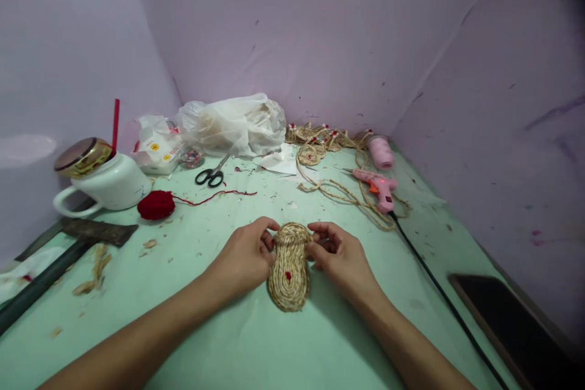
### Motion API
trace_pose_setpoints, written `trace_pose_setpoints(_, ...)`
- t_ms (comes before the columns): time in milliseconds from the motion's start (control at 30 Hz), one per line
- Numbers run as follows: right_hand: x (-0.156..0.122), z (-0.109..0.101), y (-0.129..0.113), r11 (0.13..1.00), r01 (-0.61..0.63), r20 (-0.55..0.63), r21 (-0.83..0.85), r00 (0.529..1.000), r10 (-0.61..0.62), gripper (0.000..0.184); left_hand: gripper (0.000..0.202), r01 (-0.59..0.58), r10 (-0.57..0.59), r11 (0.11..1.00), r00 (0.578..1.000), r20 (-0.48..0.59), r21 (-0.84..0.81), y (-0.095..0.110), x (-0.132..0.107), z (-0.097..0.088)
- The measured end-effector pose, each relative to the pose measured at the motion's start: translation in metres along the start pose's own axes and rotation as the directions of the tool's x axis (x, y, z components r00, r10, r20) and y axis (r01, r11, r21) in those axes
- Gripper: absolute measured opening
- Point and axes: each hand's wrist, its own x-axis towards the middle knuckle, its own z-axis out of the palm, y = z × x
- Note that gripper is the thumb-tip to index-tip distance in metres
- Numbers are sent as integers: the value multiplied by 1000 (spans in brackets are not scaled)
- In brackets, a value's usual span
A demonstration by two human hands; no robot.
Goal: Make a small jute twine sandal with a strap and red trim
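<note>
Worktop (219, 341): pale green, flecked with scraps and stains, enclosed by scuffed lilac walls (301, 42). Front centre: one slipper-shaped piece of coiled tan straw cord (290, 295), red spot (288, 276) on its face; left hand (249, 253) and right hand (340, 256), fingers bent, grip its opposite edges. Rear: crumpled white plastic bag (237, 125). Right: pink glue gun (381, 186), black cable (432, 289). Left: white mug (116, 183), dark red yarn ball (156, 205).

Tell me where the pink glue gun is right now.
In the head view, the pink glue gun lies right of centre, beyond the right hand and just in front of the pink thread spool.
</note>
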Motion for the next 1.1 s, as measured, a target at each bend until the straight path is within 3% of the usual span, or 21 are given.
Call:
trace_pose_setpoints(67, -1, 0, -4, 988, -59, 59, 141, 997, 51, 34, 35, 7, -10, 991, 1000, -20, -136, 1, 0, 3)
trace_pose_setpoints(167, -1, 0, -8, 956, -90, 168, 280, 985, 43, 26, 34, 30, -39, 957, 999, -25, -288, 3, 1, 6)
trace_pose_setpoints(300, -1, 3, -8, 907, -156, 258, 392, 965, 54, 21, 25, 36, -42, 949, 999, -11, -314, 3, 2, 7)
trace_pose_setpoints(667, -6, 8, -11, 837, -293, 241, 461, 950, 200, 27, 12, -13, 0, 941, 999, -38, -337, 7, -2, 7)
trace_pose_setpoints(933, -13, 13, -10, 767, -232, 189, 599, 971, 146, 34, 9, -92, 76, 935, 995, -61, -343, 12, -3, 10)
trace_pose_setpoints(1100, -15, 12, -14, 720, -290, 247, 631, 954, 167, 23, 13, -147, 134, 936, 989, -65, -321, 17, -6, 4)
